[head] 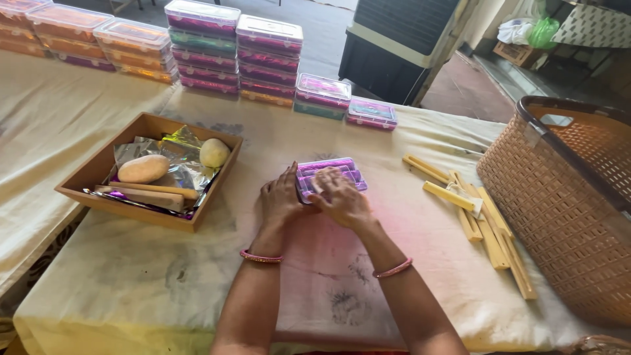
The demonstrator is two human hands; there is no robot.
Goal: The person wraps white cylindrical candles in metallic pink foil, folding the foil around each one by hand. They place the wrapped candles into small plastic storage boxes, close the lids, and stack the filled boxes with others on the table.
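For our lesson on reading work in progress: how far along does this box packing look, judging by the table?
Done: closed clear boxes stand stacked along the table's far edge. In hand: the left hand and right hand press on one purple box. Left: wooden sticks lie loose beside the woven basket, and two pale lumps sit in the wooden tray.

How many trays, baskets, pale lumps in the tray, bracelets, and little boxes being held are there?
Wooden tray: 1
Woven basket: 1
Pale lumps in the tray: 2
Bracelets: 2
Small clear box being held: 1
Total: 7
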